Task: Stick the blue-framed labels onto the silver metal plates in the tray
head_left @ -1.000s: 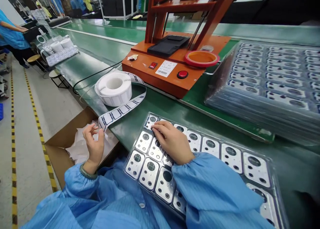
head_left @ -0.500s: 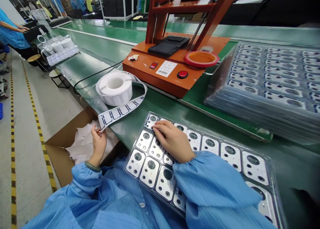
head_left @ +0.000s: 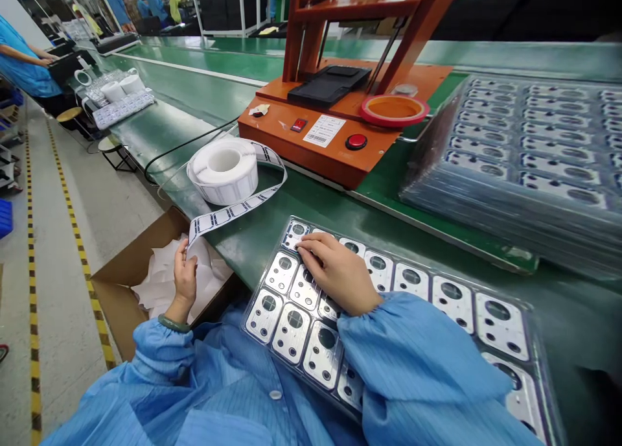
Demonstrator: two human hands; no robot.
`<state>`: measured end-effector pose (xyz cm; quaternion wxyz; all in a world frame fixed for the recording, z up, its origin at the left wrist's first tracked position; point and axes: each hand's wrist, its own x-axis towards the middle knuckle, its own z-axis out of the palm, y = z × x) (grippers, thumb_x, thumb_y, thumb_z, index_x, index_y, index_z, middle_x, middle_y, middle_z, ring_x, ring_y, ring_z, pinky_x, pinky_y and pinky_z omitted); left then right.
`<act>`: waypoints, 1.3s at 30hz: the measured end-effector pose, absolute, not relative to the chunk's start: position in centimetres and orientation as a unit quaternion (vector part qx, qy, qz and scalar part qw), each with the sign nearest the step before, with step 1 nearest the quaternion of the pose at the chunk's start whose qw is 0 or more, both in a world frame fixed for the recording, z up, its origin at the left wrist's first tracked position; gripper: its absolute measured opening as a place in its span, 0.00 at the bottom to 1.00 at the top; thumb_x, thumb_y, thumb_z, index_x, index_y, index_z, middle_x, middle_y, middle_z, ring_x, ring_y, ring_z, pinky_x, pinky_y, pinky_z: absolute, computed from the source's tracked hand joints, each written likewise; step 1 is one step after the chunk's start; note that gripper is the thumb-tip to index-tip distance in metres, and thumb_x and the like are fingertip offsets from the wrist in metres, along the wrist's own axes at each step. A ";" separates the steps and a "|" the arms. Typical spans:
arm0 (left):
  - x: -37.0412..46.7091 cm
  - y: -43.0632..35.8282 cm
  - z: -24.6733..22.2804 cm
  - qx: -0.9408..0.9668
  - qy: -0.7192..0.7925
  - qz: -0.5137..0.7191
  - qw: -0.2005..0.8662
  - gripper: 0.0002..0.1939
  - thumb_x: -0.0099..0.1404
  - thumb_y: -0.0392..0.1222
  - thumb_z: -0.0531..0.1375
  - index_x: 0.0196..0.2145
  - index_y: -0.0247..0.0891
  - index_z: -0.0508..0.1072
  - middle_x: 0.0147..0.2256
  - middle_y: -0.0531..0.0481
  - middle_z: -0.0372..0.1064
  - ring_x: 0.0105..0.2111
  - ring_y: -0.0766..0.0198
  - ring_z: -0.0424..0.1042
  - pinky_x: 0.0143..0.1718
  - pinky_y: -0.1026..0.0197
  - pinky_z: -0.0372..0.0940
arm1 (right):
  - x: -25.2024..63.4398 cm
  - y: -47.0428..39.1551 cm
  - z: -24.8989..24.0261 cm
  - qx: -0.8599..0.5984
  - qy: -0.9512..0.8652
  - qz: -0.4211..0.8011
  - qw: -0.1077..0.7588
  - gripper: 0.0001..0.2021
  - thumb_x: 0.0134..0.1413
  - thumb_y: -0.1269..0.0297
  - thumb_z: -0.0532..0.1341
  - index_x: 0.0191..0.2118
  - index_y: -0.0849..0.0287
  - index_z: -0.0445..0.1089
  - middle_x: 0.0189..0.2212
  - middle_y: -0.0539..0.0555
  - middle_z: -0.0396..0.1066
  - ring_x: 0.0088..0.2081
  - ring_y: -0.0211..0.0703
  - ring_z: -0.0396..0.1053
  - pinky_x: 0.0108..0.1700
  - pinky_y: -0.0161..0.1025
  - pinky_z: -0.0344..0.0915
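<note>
- Two hands occupy the lower half of the frame: the left hand (head_left: 185,281) at centre left, the right hand (head_left: 343,274) at lower centre.
- Left hand: fingers bent, fingertips at the free end of a sticker strip (head_left: 228,216); the thumb stands apart. Whether the end is gripped cannot be told.
- Right hand: palm down over the tray (head_left: 536,349), fingertips at the lower edge of the corner plate (head_left: 295,233). Whether anything is pinched beneath them is hidden.
- Tray: aslant across the lower right of the frame, partly on the green bench (head_left: 255,245), with rows of metal plates (head_left: 291,332). The corner plate, at the tray's upper left, shows blue marks resembling those on the strip; other plates in clear view look bare.
- Strip: leaves the white roll (head_left: 223,174) left of centre, loops rightward, then returns past the bench edge above a cardboard box (head_left: 140,251) containing white paper (head_left: 162,271).
- Handling, as judged: the strip is best held lightly by its edges, the loop kept slack so that the roll is not dragged. Light, level fingertip pressure on the corner plate should limit creasing.
- Cautions, as judged: a sagging strip end could catch on the paper; a heavy right wrist could tilt the tray; the right sleeve (head_left: 422,355), lying over several plates, could shift them.
</note>
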<state>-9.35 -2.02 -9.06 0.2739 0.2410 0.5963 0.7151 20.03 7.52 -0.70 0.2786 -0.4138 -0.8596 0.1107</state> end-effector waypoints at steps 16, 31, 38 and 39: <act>-9.9 -1.2 -7.2 0.221 0.649 0.700 0.199 0.16 0.63 0.44 0.56 0.48 0.37 0.60 0.41 0.43 0.72 0.40 0.63 0.73 0.45 0.55 0.67 | 20.1 7.6 -0.8 -0.413 -0.863 0.112 0.269 0.11 0.62 0.64 0.53 0.40 0.57 0.72 0.44 0.52 0.71 0.42 0.43 0.71 0.39 0.39 0.68; -11.5 -3.0 -4.9 0.340 0.762 0.543 -0.094 0.12 0.63 0.46 0.57 0.41 0.36 0.70 0.35 0.48 0.68 0.36 0.62 0.69 0.41 0.58 0.64 | 20.1 7.6 -0.8 -0.415 -0.861 0.102 0.274 0.11 0.62 0.64 0.53 0.40 0.56 0.73 0.44 0.53 0.71 0.41 0.42 0.71 0.37 0.38 0.68; -12.0 -3.5 -3.2 0.399 0.676 0.563 -0.261 0.07 0.60 0.43 0.62 0.32 0.36 0.70 0.39 0.46 0.64 0.45 0.60 0.66 0.51 0.52 0.62 | 20.1 7.6 -0.7 -0.415 -0.863 0.101 0.269 0.11 0.62 0.64 0.52 0.39 0.56 0.73 0.44 0.52 0.71 0.42 0.42 0.71 0.37 0.38 0.68; -12.0 -3.5 -2.8 0.411 0.647 0.577 -0.282 0.07 0.60 0.42 0.62 0.33 0.36 0.70 0.38 0.47 0.64 0.44 0.61 0.67 0.49 0.52 0.63 | 20.1 7.6 -0.7 -0.416 -0.863 0.101 0.268 0.11 0.62 0.64 0.52 0.39 0.56 0.73 0.44 0.52 0.71 0.42 0.42 0.71 0.37 0.38 0.68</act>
